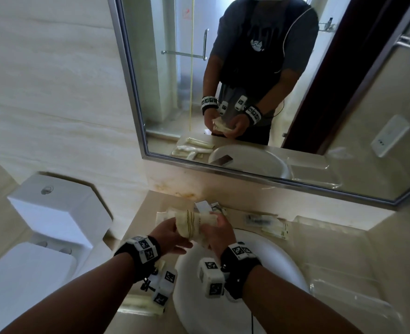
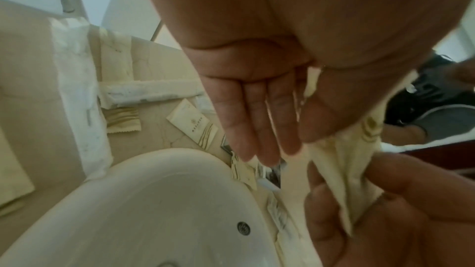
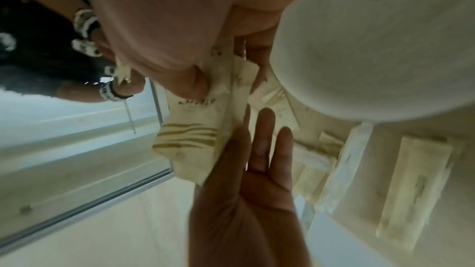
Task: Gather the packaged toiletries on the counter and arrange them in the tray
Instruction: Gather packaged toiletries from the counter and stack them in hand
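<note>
- Squaring the bundle of cream striped sachets (image 1: 194,224) is advised before transfer.
- Right hand (image 1: 214,233) pinches one end; left hand (image 1: 172,235), fingers spread, supports the other.
- Loose cream sachets (image 2: 192,125) remain on the beige stone desk (image 2: 159,141).

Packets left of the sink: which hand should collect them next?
Left hand: its fingers lie straight against the bundle, which the right hand grips, and those packets lie on its side.

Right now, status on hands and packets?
Right hand grips a bundle of cream packets over the sink. Left hand flat against the bundle, fingers straight. More packets on the counter; nothing blocking.
</note>
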`<state>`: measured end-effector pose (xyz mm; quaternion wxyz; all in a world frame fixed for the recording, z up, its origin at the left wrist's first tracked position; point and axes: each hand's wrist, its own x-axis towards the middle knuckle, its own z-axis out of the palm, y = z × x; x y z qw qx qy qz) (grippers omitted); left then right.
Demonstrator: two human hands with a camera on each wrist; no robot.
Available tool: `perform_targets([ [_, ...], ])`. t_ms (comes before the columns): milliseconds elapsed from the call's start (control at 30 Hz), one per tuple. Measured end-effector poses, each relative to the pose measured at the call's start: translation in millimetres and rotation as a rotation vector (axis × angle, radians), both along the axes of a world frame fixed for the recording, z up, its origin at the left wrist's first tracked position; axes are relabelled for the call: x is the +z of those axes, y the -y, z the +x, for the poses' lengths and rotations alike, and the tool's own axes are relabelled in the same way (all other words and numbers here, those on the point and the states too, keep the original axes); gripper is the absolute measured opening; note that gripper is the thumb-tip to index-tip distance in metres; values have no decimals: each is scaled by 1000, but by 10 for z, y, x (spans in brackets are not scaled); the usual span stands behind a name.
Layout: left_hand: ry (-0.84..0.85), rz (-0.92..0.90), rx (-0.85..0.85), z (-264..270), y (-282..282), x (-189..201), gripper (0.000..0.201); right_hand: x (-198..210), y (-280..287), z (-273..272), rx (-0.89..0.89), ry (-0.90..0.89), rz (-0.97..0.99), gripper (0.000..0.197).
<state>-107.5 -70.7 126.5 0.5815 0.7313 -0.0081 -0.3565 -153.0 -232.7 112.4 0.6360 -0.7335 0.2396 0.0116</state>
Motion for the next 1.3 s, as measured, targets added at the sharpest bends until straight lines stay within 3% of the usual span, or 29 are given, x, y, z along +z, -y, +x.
perform_targets([
  [133, -113, -38, -1, -149, 176, 107, 54, 178, 233, -227, 116, 61, -206, 66],
  [233, -166, -122, -5, -236, 331, 198, 62, 223, 407, -359, 152, 78, -281, 60],
  [333, -62, -53, -103, -329, 506, 227, 67, 280, 543, -481, 135, 78, -334, 46],
  [433, -10, 6, -220, -441, 684, 249, 73, 310, 690, -578, 164, 69, -341, 57],
  [500, 18, 38, -272, -514, 793, 246, 71, 313, 810, -628, 236, 58, -368, 66],
  [600, 76, 95, -281, -607, 956, 229, 58, 300, 991, -732, 261, -9, -374, 40],
  [667, 99, 99, -259, -650, 1062, 201, 49, 271, 1105, -813, 220, -34, -383, 26],
  [800, 168, 90, -215, -713, 1304, 204, 28, 172, 1296, -963, 78, -55, -285, 30],
  [900, 170, 45, -177, -720, 1495, 203, 12, 155, 1448, -1042, -32, -54, -219, 22],
  [1033, 57, -18, -142, -776, 1733, 210, 29, 179, 1656, -1138, -88, 2, -211, 23],
  [1167, -21, 77, -239, -859, 1941, 232, 27, 240, 1779, -1247, 52, 54, -289, 20],
  [1300, -47, 79, -316, -1034, 2170, 212, 38, 277, 1833, -1337, 106, 104, -341, 25],
])
